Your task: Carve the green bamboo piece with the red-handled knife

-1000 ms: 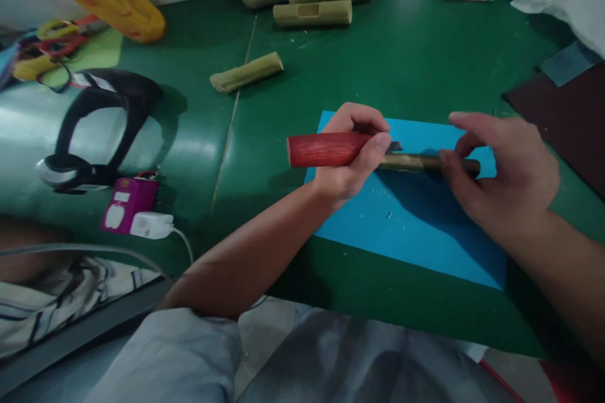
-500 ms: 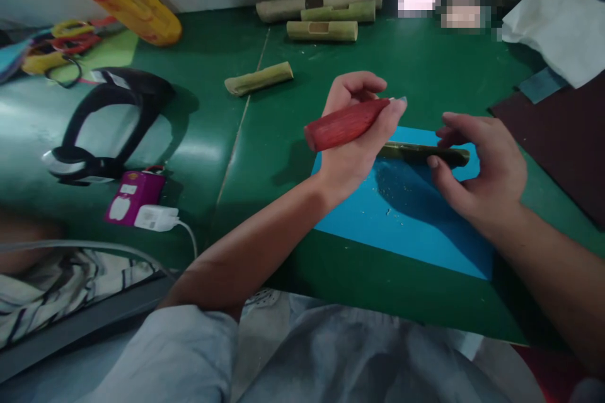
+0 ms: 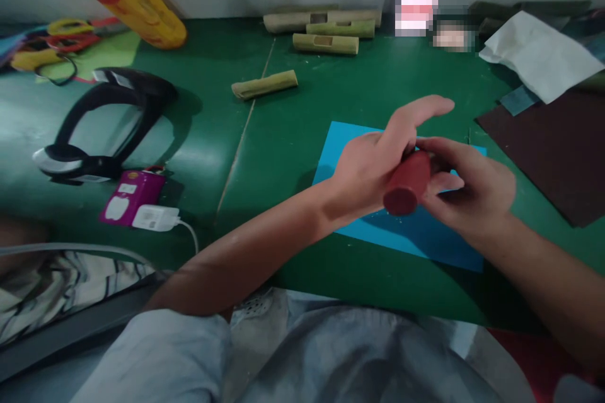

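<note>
A tool with a thick red handle (image 3: pixel 407 184) lies between my two hands, its butt end facing me; its tip is hidden. My left hand (image 3: pixel 371 160) is wrapped against the handle's left side, with its index finger stretched out to the upper right. From the right, the thumb and fingers of my right hand (image 3: pixel 482 179) close around the handle's side. Both hands are over a blue sheet (image 3: pixel 340 145) with small shavings on it. The bamboo piece that lay on this sheet is hidden behind my hands.
A short bamboo piece (image 3: pixel 265 84) lies beyond the sheet, and several notched bamboo tubes (image 3: pixel 326 44) line the wall. At left are a black headset strap (image 3: pixel 113 119), a purple box (image 3: pixel 132 195) and a bottle (image 3: pixel 137 3). A dark sheet (image 3: pixel 543 151) and white tissue (image 3: pixel 539 56) lie right.
My left hand has moved right and turned, swinging the red handle's butt toward me. My right hand has come up to the handle, away from the bamboo's end.
</note>
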{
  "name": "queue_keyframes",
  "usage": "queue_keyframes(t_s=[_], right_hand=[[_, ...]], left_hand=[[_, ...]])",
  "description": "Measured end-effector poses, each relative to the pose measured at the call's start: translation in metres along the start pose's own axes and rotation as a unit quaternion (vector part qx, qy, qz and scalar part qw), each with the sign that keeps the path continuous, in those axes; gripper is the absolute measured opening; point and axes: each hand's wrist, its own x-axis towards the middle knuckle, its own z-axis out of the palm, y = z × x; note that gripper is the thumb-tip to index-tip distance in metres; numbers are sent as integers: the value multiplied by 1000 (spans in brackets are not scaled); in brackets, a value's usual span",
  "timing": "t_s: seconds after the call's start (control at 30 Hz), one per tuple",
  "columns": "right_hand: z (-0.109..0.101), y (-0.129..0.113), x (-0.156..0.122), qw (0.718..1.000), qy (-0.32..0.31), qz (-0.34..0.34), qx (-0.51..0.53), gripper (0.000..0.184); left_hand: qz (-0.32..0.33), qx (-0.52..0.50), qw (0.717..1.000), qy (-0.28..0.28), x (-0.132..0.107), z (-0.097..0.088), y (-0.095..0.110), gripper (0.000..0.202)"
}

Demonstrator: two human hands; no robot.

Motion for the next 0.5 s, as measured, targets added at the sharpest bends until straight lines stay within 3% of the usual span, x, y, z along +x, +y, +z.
queue_keyframes(t_s=[0.13,0.23,0.3,0.37,0.43,0.5], right_hand=[[0,2,2,997,24,-67,-8,32],[3,17,5,997,28,-76,3,31],[5,29,9,999,49,-1,24,36],[5,36,14,992,57,105,31,30],[4,36,20,978,94,173,63,26],[5,32,28,967,108,210,93,24]], left_hand=[[22,35,999,-11,-5,-3,3,68],[52,14,998,-38,-8,-9,-9,70],[135,14,990,-25,-8,-16,-23,62],[161,61,984,39,-8,-23,-38,46],[121,162,978,42,-6,-28,-50,34],[79,252,964,-6,-4,-29,-59,26]])
